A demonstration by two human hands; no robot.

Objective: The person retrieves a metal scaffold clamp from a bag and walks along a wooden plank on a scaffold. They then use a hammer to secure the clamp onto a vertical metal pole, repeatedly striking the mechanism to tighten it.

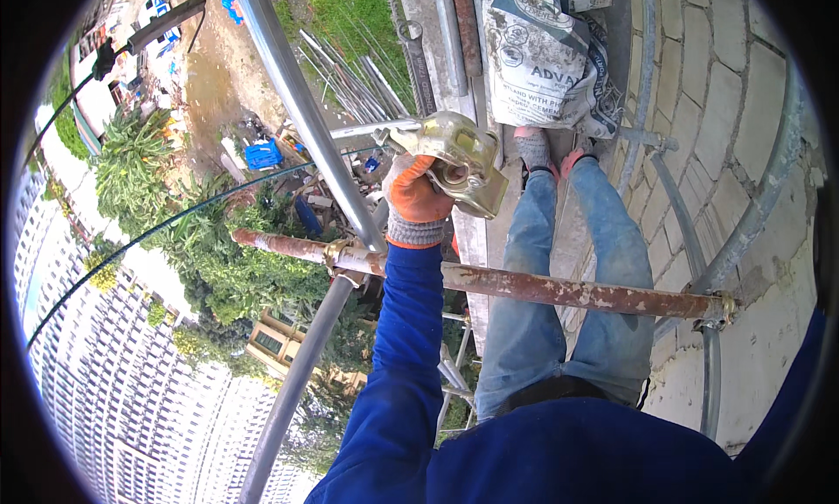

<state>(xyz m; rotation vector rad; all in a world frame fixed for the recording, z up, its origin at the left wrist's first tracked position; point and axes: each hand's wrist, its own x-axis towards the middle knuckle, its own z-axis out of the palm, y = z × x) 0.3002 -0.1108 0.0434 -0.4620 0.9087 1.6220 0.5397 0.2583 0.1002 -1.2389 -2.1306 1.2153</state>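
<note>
My left hand (418, 192), in an orange and grey work glove, is closed around a brass-coloured scaffold coupler (463, 165). It holds the coupler out over the platform edge, left of my legs. A steel upright tube (306, 102) stands just left of the hand. Below the hand, a rusty horizontal tube (559, 288) crosses in front of my legs, with a coupler (339, 255) joining it near the upright. Only the blue sleeve (791, 390) of my right arm shows at the right rim; my right hand is out of the picture.
Beyond my feet a dirty white cement sack (546, 63) rests on the narrow platform. A wrench (415, 63) and short tubes (450, 37) lie beside it. A block wall (699, 128) with scaffold tubes runs along my right. On the left is a deep drop to trees (262, 268) and ground.
</note>
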